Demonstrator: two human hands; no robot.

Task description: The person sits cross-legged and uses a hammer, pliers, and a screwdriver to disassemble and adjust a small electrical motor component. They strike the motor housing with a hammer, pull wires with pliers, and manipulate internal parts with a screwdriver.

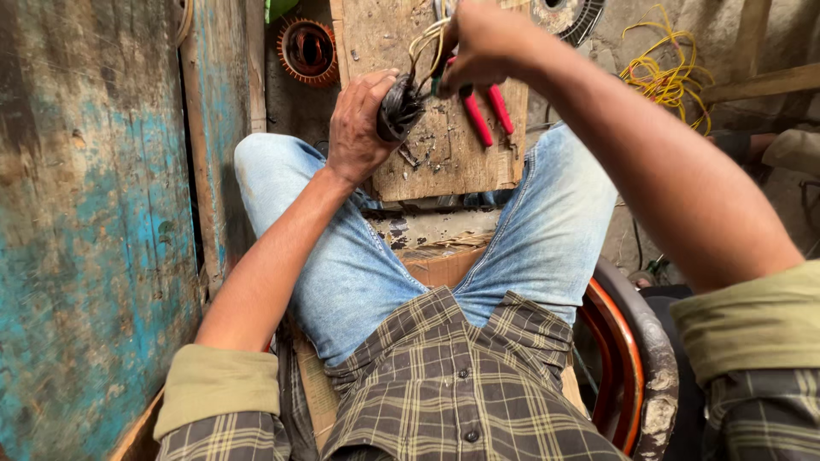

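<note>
**Coil and cutters over the board**

Checked shirt [453,401] and blue jeans [342,256] lie closest below me. Up past the knees, my left hand [359,128] is clenched around a dark wire coil [399,107], holding it just above the wooden board [444,154]. My right hand [483,43] grasps red-handled cutters [483,111] whose tips sit at the thin wires [424,43] sticking up from the coil. I think the work is in the middle: the coil looks wrapped, but loose wire ends stand up untrimmed. Little bits lie on the board. Room is tight. A blue wall [94,213] is close on the left. A round red rim [623,367] crowds the right. Yellow wire [666,77] lies further off, and an orange motor part [307,51] sits beyond the board.
</note>
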